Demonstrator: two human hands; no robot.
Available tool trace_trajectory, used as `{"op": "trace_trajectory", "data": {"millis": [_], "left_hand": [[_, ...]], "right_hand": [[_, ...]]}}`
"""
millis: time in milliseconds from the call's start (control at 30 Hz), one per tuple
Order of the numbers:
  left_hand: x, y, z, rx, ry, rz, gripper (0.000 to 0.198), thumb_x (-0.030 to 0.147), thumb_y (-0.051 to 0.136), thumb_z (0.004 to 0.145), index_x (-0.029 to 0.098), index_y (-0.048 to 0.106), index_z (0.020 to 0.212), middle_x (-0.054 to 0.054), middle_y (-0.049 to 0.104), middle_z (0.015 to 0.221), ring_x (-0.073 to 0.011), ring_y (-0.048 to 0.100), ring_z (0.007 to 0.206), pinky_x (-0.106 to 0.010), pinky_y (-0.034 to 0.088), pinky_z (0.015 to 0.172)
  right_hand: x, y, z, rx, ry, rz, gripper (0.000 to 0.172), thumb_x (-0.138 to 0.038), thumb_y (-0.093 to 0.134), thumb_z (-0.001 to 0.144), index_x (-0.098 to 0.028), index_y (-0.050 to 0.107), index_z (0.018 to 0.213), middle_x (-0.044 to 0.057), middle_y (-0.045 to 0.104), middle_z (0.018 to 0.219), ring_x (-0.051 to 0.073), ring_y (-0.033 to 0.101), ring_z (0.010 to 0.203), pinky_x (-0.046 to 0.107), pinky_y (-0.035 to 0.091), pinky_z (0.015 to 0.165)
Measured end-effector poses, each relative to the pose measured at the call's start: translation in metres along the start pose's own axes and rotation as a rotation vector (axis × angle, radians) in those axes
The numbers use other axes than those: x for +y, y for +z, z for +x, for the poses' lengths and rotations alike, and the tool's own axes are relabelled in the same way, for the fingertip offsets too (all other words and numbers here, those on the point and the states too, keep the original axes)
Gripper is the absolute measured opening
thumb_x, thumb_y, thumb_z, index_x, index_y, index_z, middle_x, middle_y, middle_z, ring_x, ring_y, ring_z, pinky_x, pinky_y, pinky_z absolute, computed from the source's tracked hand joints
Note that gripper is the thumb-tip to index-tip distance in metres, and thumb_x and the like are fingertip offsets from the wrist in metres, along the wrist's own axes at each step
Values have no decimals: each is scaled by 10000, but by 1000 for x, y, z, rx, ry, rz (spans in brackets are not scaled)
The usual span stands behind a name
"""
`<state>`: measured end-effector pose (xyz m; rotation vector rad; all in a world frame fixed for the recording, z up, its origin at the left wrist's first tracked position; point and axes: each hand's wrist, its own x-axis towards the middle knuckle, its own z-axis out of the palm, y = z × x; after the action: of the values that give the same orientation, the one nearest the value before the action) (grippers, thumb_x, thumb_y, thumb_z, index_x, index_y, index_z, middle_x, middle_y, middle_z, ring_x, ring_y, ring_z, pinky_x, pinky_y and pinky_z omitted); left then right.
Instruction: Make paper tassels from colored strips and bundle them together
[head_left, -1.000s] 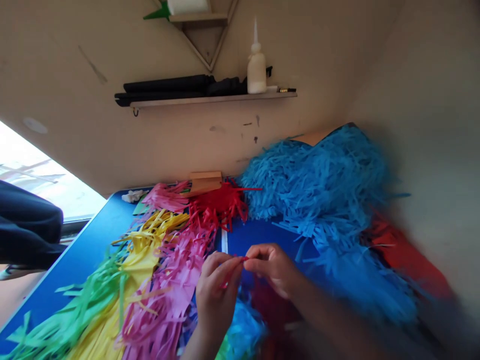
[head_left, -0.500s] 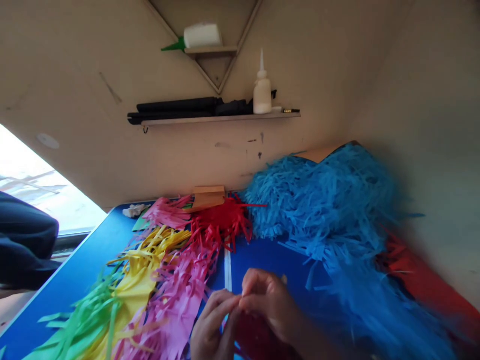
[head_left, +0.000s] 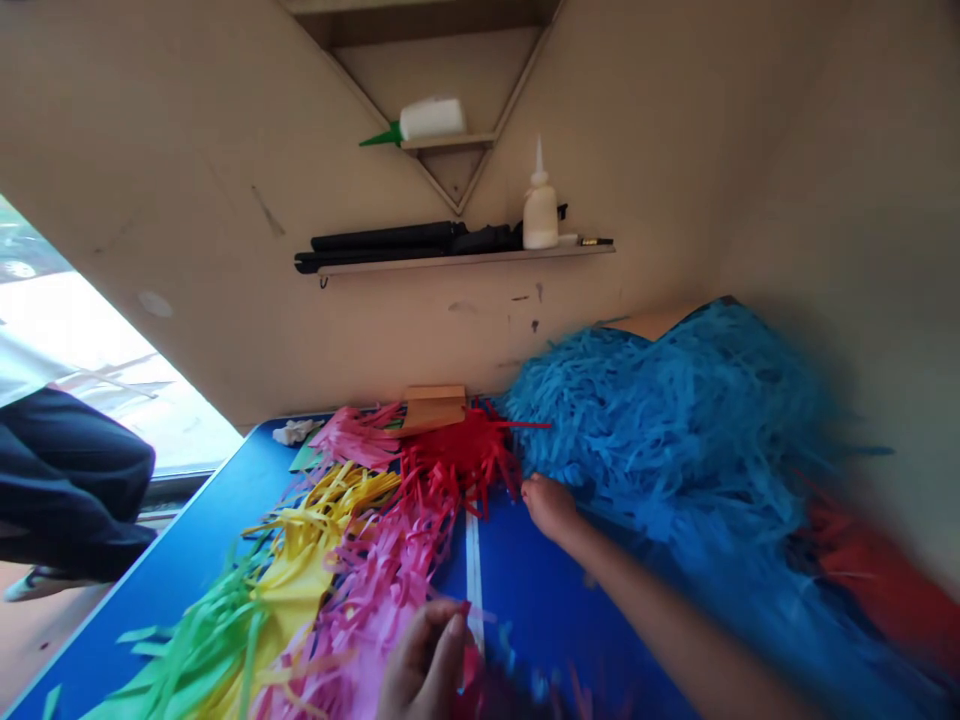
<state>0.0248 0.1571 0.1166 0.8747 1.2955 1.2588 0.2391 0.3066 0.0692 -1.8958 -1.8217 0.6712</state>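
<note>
At the bottom middle my left hand (head_left: 426,655) is closed in a pinch, with a bit of red paper (head_left: 466,607) poking out at its fingertips. More red shows just below, blurred. My right hand (head_left: 550,507) is stretched forward over the table, its fingers curled together between the red fringed paper (head_left: 457,455) and the big heap of blue paper fringe (head_left: 660,420). What those fingers hold, if anything, is too small to tell. Pink fringed paper (head_left: 375,590) lies left of my left hand, beside yellow fringe (head_left: 300,570) and green fringe (head_left: 195,630).
A folded brown paper piece (head_left: 433,408) rests at the table's back edge. On the wall shelf (head_left: 465,262) stand a glue bottle (head_left: 541,215) and black items. Another bottle (head_left: 433,118) lies higher up. Red paper (head_left: 877,570) is at right; a person's leg (head_left: 67,480) at left.
My hands were together, fingertips touching; now they are apart. My right hand has moved forward towards the red and blue fringe, while my left stays low. The view has shifted slightly.
</note>
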Motion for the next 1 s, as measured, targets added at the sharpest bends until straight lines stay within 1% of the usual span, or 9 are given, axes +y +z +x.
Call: {"op": "trace_trajectory", "data": {"millis": [100, 200, 333, 433, 567, 700, 800, 900, 1000], "left_hand": [[-6, -1, 6, -16, -79, -44, 529, 649, 813, 543, 177, 659, 726, 57, 515, 524, -50, 379, 433, -152, 320, 413], [-8, 2, 6, -34, -104, -15, 530, 655, 795, 569, 175, 646, 737, 73, 472, 511, -46, 358, 422, -151, 288, 406], [-12, 14, 2, -143, -96, 76, 508, 647, 775, 602, 173, 664, 746, 51, 529, 526, -75, 434, 444, -175, 343, 431], [-14, 20, -3, -158, -1, 164, 449, 617, 732, 683, 177, 693, 760, 20, 596, 574, -104, 503, 493, -191, 386, 461], [-12, 22, -7, -257, 205, 375, 333, 522, 666, 803, 197, 720, 754, -15, 666, 667, -134, 587, 578, -212, 456, 540], [-15, 27, -10, -226, 430, 458, 297, 479, 626, 856, 219, 719, 747, -25, 688, 698, -148, 626, 623, -225, 482, 595], [-19, 32, -12, -184, 572, 501, 289, 438, 583, 899, 229, 712, 748, -25, 680, 694, -138, 617, 597, -220, 466, 569], [-21, 32, -14, -191, 667, 598, 241, 373, 572, 916, 239, 720, 782, -30, 678, 715, -139, 631, 615, -218, 477, 583], [-19, 28, -15, -223, 699, 686, 177, 306, 579, 912, 247, 727, 833, -39, 694, 768, -152, 666, 683, -224, 510, 636]], "right_hand": [[-6, -14, -14, 2, -9, 44, 186, -21, 564, 855, -135, 683, 769, 113, 697, 960, 204, 664, 912, 320, 477, 857], [-20, -25, -50, -28, -46, 153, 140, -83, 582, 857, -162, 698, 855, 61, 697, 966, 148, 686, 780, 237, 512, 720], [-39, -22, -116, -120, -110, 694, 67, -235, 705, 788, -182, 712, 829, 21, 701, 896, 153, 693, 676, 233, 530, 598], [-43, -12, -151, -52, 3, 1046, 178, -333, 763, 750, -201, 736, 867, 39, 736, 867, 198, 716, 759, 271, 551, 665], [-41, 1, -167, 64, 134, 1233, 371, -418, 852, 668, -208, 722, 946, 53, 763, 875, 222, 717, 872, 311, 550, 818], [-36, 6, -170, 104, 147, 1248, 429, -525, 854, 641, -202, 722, 891, 63, 766, 842, 226, 720, 836, 312, 557, 803], [-32, 6, -175, 148, 119, 1122, 420, -574, 811, 675, -206, 734, 863, 74, 766, 844, 237, 720, 818, 319, 564, 786], [-29, 5, -181, 202, 54, 906, 328, -539, 747, 767, -227, 754, 870, 73, 767, 864, 239, 712, 838, 320, 554, 809], [-29, 2, -184, 187, 20, 857, 266, -485, 720, 808, -246, 756, 918, 62, 766, 896, 235, 706, 861, 314, 548, 827]]}}
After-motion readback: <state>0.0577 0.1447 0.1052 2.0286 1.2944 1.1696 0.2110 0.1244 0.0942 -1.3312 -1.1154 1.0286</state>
